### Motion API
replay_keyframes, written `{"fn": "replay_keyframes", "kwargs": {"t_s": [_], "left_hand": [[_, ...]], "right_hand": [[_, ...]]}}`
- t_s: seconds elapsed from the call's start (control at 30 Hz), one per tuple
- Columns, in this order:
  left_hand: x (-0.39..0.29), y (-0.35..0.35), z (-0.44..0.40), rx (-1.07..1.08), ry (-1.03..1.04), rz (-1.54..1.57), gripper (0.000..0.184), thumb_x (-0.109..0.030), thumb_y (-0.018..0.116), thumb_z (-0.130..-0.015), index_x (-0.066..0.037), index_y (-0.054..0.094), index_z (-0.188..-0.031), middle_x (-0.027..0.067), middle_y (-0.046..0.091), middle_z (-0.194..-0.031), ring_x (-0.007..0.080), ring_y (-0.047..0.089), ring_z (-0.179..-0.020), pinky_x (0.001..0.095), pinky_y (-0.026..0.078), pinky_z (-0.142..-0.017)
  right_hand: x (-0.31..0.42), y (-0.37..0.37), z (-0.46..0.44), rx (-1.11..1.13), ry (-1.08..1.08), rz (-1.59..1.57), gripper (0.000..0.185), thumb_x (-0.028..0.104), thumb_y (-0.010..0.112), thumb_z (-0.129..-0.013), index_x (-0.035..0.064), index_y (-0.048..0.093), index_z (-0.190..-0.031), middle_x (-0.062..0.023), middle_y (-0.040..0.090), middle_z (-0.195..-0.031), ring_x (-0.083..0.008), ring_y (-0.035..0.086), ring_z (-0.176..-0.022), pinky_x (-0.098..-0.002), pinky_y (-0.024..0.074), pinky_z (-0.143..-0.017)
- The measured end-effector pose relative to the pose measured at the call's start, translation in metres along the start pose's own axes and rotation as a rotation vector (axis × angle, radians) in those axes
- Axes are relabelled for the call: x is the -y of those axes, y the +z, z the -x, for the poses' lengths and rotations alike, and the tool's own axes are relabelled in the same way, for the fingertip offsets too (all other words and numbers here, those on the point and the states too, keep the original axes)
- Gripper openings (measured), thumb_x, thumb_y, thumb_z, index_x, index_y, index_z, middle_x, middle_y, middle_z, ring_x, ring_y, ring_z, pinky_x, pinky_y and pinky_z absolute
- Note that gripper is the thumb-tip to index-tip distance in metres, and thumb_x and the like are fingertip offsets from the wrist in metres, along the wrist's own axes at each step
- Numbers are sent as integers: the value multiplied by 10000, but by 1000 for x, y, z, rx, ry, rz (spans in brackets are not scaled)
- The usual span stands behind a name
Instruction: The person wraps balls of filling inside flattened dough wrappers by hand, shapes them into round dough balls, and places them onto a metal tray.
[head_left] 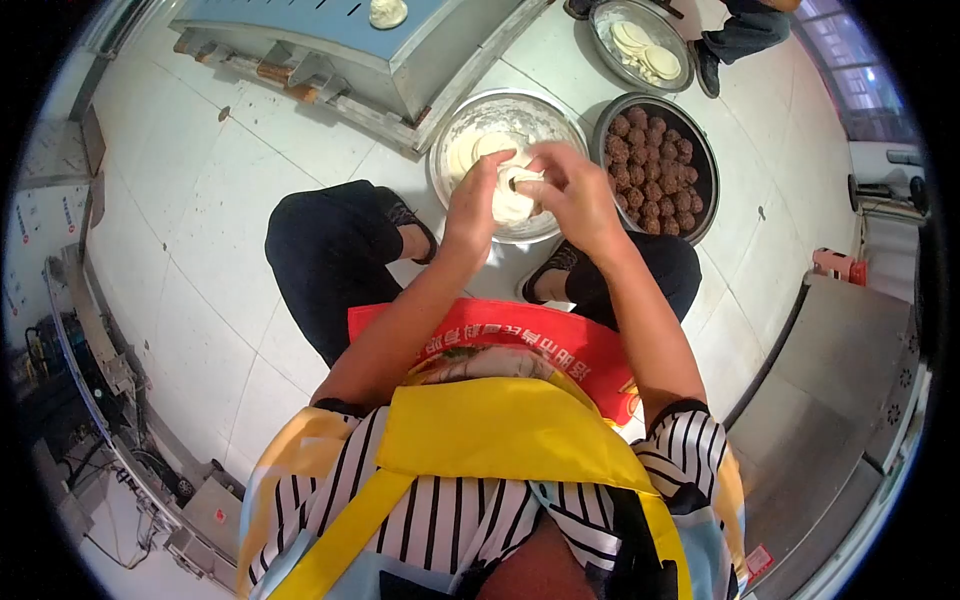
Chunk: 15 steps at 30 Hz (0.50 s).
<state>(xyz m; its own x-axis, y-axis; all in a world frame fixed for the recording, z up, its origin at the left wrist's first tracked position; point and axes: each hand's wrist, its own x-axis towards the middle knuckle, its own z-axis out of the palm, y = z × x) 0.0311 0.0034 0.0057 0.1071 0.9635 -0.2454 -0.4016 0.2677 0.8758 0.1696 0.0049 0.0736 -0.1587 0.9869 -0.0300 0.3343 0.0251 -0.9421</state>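
Note:
Between my two hands is a filled dough bun (513, 208), pale and soft, with a small dark opening at its top. My left hand (474, 205) cups it from the left side. The fingers of my right hand (576, 194) pinch the dough near the opening. Both hands are over a large metal bowl (436, 178), whose inner wall is dusted white. Flat dough rounds (488, 148) lie in that bowl, partly hidden by my fingers. To the right, a round dark pan (714, 190) holds several brown filling balls (652, 178) packed close together.
Farther back stands another metal bowl (686, 78) with dough rounds, near another person's leg (745, 35). A metal machine with a blue top (310, 22) is at the upper left; a white dough lump (387, 12) sits on it. A steel cabinet (825, 370) stands at the right.

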Motion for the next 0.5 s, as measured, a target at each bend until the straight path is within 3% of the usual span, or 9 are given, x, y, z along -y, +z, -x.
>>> {"fn": "replay_keyframes", "kwargs": {"t_s": [0.07, 0.2, 0.23, 0.4, 0.5], "left_hand": [[-4, -9, 3, 57, -160, -36, 615, -508, 302, -988, 24, 449, -1260, 139, 600, -1096, 206, 634, -949, 319, 540, -791], [-33, -13, 0, 200, -541, -80, 661, -578, 301, -958, 6, 498, -1197, 127, 629, -1008, 218, 672, -830, 370, 589, -625], [-31, -15, -2, 238, -527, -118, 741, -660, 316, -911, -3, 530, -1180, 136, 630, -1026, 221, 672, -856, 392, 594, -618], [-49, -15, -14, 295, -715, -329, 820, -745, 358, -841, -31, 551, -1197, 142, 613, -1108, 239, 668, -881, 409, 593, -634], [-50, -15, -18, 283, -758, -334, 821, -745, 358, -841, -37, 537, -1216, 142, 610, -1120, 260, 658, -914, 438, 587, -681]], "right_hand": [[-2, 1, 3, 113, -40, 1, 147, 8, 676, -783, -20, 618, -916, -105, 548, -833, -184, 599, -658, -301, 509, -573], [-4, 2, 12, 193, -95, 18, 118, -1, 657, -790, -18, 614, -899, -110, 547, -858, -217, 623, -746, -320, 517, -601], [-7, 3, 10, 200, -154, 30, 126, 7, 659, -787, -16, 610, -901, -116, 546, -862, -234, 618, -759, -332, 510, -623], [-4, 13, 13, 198, -308, 309, 169, 41, 664, -769, -3, 589, -913, -144, 545, -885, -313, 582, -790, -377, 474, -716], [4, 18, 16, 157, -221, 284, 230, 86, 701, -743, 0, 596, -929, -151, 552, -894, -322, 579, -768, -371, 477, -696]]}}
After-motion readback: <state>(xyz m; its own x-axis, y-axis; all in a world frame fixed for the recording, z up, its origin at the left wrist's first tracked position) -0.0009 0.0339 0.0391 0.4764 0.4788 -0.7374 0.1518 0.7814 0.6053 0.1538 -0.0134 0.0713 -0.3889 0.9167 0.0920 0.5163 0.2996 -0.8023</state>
